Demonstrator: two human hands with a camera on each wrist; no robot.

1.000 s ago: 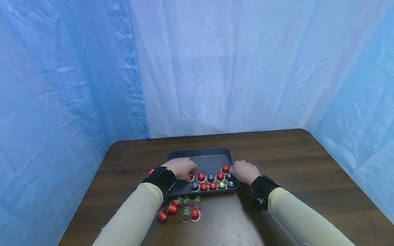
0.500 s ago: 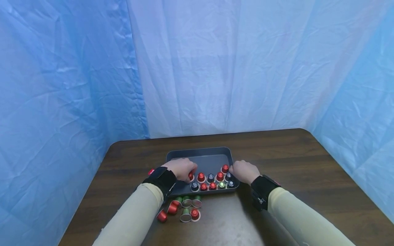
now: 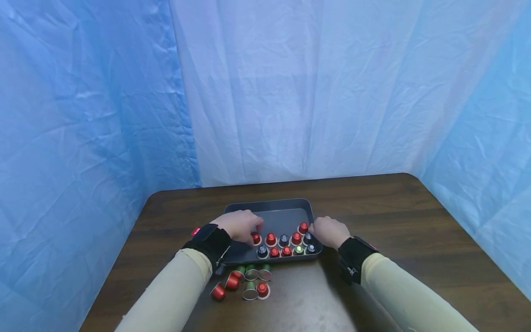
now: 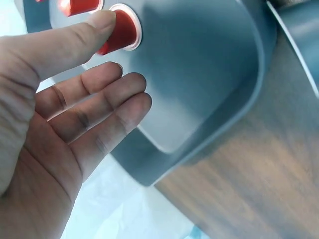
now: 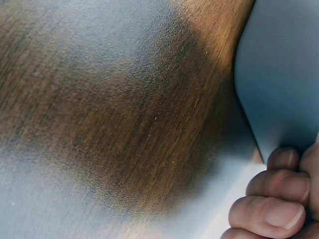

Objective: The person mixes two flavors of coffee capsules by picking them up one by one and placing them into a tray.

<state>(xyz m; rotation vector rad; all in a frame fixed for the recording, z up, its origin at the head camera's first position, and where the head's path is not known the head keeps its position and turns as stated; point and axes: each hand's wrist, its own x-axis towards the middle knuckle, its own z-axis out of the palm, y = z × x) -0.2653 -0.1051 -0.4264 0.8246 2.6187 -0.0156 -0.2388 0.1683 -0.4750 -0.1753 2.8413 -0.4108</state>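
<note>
In the head view, a dark grey baking tray (image 3: 286, 216) holds two rows of upright coffee capsules and one red capsule (image 3: 303, 228) behind them. My left hand (image 3: 239, 225) hovers over the tray's left part, beside the red capsule (image 3: 256, 238) at the left end of the back row. In the left wrist view, the thumb overlaps that red capsule (image 4: 122, 31), while three fingers hang loosely apart from it; the index finger is hidden. My right hand (image 3: 329, 231) grips the tray's right rim with curled fingers (image 5: 269, 216). Its thumb is mostly out of sight.
Several loose red and green capsules lie on the brown wooden table (image 3: 386, 212) in front of the tray, among them a green one (image 3: 250, 290) and a red one (image 3: 218, 291). Blue and white sheeting (image 3: 265, 92) hangs around the table's back and sides.
My left hand has let go of the red capsule and drawn slightly up and left, so more of that capsule shows. The right hand has stayed on the tray's rim.
</note>
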